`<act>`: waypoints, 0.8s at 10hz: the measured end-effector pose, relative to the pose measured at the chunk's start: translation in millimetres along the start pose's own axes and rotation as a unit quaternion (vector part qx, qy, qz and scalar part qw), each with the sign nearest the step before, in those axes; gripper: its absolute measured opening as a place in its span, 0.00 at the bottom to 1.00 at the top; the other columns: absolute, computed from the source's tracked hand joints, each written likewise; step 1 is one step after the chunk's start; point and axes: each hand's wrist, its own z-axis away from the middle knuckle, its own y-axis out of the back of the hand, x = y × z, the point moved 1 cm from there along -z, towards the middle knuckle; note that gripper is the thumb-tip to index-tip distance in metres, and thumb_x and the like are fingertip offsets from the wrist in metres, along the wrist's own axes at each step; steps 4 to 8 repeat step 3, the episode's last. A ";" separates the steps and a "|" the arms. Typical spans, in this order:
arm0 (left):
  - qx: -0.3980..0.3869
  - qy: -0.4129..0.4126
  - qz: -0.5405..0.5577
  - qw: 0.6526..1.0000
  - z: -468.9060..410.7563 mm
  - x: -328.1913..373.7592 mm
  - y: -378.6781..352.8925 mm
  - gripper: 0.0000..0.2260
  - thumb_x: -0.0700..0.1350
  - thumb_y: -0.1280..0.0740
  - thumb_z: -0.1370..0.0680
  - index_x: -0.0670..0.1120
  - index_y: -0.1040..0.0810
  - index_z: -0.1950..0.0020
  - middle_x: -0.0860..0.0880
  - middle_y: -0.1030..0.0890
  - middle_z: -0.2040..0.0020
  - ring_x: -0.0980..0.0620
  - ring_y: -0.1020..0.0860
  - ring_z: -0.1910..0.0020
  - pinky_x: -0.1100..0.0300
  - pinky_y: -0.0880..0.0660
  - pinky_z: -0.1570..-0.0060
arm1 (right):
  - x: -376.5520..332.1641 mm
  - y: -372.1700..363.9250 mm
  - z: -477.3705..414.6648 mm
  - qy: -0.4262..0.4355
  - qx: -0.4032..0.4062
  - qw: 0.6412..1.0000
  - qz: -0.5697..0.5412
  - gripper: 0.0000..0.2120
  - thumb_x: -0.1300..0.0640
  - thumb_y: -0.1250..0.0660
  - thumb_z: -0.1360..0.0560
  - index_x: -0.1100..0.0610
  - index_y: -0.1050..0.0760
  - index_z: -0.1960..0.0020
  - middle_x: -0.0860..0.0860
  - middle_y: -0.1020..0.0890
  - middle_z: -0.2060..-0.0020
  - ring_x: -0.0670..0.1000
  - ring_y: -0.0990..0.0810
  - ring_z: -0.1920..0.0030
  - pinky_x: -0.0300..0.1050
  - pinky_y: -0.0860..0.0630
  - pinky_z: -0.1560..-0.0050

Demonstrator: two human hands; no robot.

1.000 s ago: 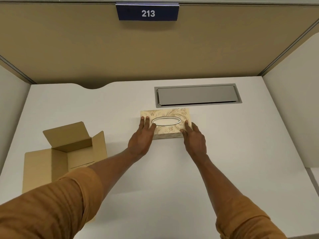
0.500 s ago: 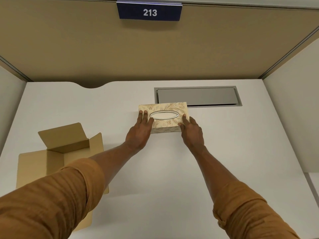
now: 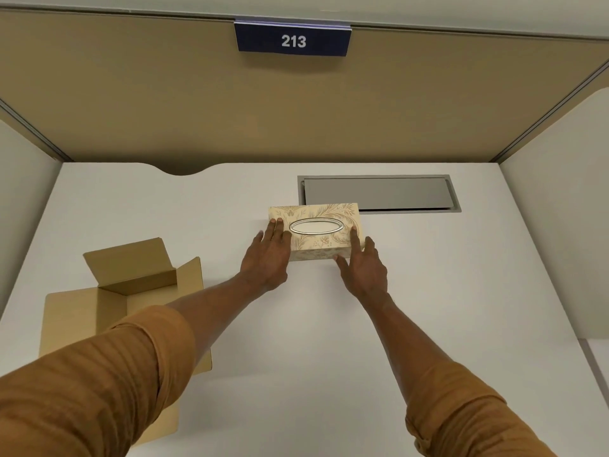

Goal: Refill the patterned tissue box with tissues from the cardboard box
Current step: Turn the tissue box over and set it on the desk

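patterned tissue box: 1 [image 3: 316, 230], one oval opening on its top
cardboard box: 1 [image 3: 108, 311], flaps open, 3 flaps countable, the rest hidden behind the arm
tissues: 0 visible; cardboard box interior mostly blocked by the sleeve, can't count
hands: 2, left hand [image 3: 268, 258] and right hand [image 3: 364, 270]
sleeves: 2, orange-brown, one per arm, left sleeve [image 3: 92, 384] and right sleeve [image 3: 461, 420]
desk: 1 [image 3: 313, 341], white
grey cable hatch: 1 [image 3: 379, 193], set in the desk
number sign: 1 [image 3: 293, 39], reads 213, 3 digits
partition panels: 3, one tan back panel [image 3: 296, 107], two pale side panels
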 end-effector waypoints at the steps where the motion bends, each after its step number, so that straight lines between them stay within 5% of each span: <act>1: 0.020 0.023 -0.002 1.000 11.5 -6.8 6.4 0.33 0.45 0.29 0.20 0.37 0.40 0.20 0.34 0.45 0.14 0.35 0.48 0.13 0.44 0.39 0.18 | -8.5 1.4 12.3 0.008 -0.001 1.000 0.006 0.41 0.42 0.36 0.16 0.55 0.51 0.12 0.66 0.47 0.15 0.67 0.38 0.19 0.63 0.26 0.29; 2: 0.046 0.025 0.002 0.999 28.0 -17.0 14.7 0.33 0.46 0.31 0.19 0.37 0.40 0.19 0.33 0.45 0.14 0.35 0.49 0.13 0.44 0.43 0.16 | -20.5 11.3 21.2 0.024 0.016 1.000 0.007 0.42 0.43 0.33 0.17 0.58 0.50 0.13 0.67 0.48 0.15 0.67 0.43 0.16 0.63 0.31 0.23; 8: 0.064 0.033 -0.002 0.997 42.4 -29.6 26.2 0.34 0.47 0.30 0.19 0.37 0.40 0.19 0.34 0.46 0.14 0.35 0.51 0.13 0.44 0.44 0.15 | -36.8 27.9 28.9 0.046 0.031 0.998 -0.020 0.43 0.43 0.32 0.18 0.59 0.49 0.13 0.67 0.47 0.15 0.66 0.44 0.16 0.63 0.29 0.24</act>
